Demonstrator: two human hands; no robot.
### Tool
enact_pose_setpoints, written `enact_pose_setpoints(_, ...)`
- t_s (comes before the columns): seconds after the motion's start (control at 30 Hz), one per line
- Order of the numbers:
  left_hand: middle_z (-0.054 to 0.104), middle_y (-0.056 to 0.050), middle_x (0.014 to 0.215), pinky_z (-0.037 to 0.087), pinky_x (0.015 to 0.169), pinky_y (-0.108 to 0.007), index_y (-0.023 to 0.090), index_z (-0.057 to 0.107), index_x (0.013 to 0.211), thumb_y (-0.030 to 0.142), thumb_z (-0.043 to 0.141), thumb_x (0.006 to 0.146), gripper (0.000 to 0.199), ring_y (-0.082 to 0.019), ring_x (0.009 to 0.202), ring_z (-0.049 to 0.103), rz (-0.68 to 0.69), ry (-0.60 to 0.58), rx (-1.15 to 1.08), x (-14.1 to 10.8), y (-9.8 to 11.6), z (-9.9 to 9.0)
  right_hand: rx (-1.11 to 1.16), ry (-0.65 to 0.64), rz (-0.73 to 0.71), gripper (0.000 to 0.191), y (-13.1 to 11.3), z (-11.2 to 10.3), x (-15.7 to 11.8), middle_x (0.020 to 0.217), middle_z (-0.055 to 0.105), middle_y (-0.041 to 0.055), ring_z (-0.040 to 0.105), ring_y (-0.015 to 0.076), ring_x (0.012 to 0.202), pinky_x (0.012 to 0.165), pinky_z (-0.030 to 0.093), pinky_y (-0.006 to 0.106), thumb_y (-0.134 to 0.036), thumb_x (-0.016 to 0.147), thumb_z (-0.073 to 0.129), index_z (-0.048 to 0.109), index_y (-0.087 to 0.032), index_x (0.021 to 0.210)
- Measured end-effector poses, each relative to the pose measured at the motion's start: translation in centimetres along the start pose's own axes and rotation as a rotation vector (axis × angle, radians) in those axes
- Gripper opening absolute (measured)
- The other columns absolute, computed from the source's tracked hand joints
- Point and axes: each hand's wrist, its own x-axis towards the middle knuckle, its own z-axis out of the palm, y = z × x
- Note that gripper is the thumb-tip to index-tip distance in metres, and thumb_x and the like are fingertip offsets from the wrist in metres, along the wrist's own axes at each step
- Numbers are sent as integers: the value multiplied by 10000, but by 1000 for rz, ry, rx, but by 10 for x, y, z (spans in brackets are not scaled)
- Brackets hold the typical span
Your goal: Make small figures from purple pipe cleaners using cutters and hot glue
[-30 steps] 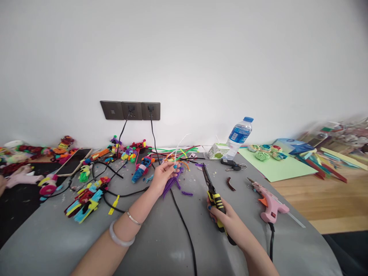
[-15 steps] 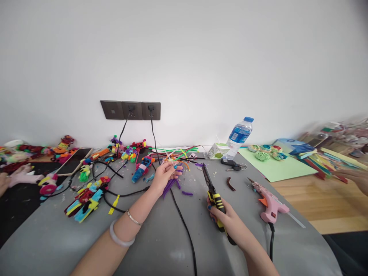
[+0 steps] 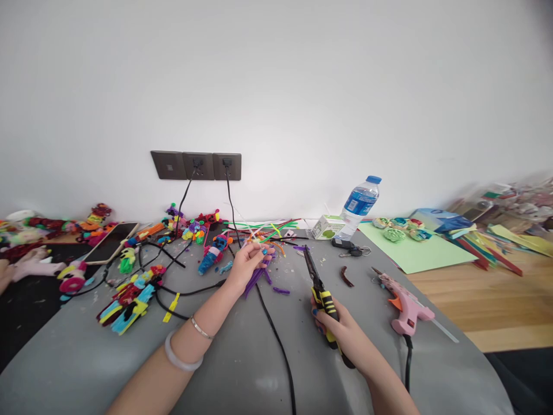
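My left hand [image 3: 250,262] is closed in a pinch over the middle of the grey table. A thin whitish strand [image 3: 242,218] sticks up from its fingertips; what it is made of is too fine to tell. Purple pipe cleaners [image 3: 254,281] lie just under that hand, and a short purple piece [image 3: 281,291] lies to the right. My right hand [image 3: 334,323] is wrapped round the yellow-and-black handles of long-jawed pliers [image 3: 318,282]. Their dark jaws point away from me, apart from the left hand. Coloured pipe cleaners [image 3: 280,230] lie loose behind the left hand.
A pink glue gun [image 3: 408,308] lies at right, near a brown curved piece [image 3: 346,276], keys [image 3: 356,250], a small box [image 3: 327,227] and a tilted water bottle [image 3: 359,204]. Pipe-cleaner figures [image 3: 133,300] and black cables [image 3: 276,334] spread leftward. Another person's hand [image 3: 5,275] shows far left.
My left fingers have shifted slightly, and the whitish strand now shows more clearly above them. My right hand and the pliers stay put. Another person's hand at the far right has left the view.
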Motion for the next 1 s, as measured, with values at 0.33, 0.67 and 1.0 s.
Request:
enact_pose_setpoints(0.33, 593, -1, 711, 386, 505, -183, 153, 678, 914, 351, 687, 766, 247, -74, 548, 489, 122, 60, 104, 3, -3, 0, 16, 2, -6, 293, 2, -1, 0, 702, 522, -21, 476, 151, 607, 582, 389, 276, -380, 697, 565, 550, -200, 928)
enact_pose_setpoints(0.67, 344, 79, 608, 232, 434, -180, 181, 565, 878, 413, 610, 811, 246, -43, 440, 257, 97, 58, 37, 4, -5, -2, 1, -6, 6, 291, 0, 0, 0, 712, 514, -19, 476, 155, 617, 591, 384, 275, -389, 696, 552, 537, -206, 922)
enact_pose_setpoints(1.0, 293, 95, 532, 207, 411, -190, 180, 560, 851, 537, 617, 812, 364, -52, 414, 228, 128, 27, 58, 2, -3, -1, -6, -5, 19, 317, -3, 0, -1, 682, 500, -26, 468, 156, 610, 592, 380, 276, -397, 681, 552, 536, -201, 930)
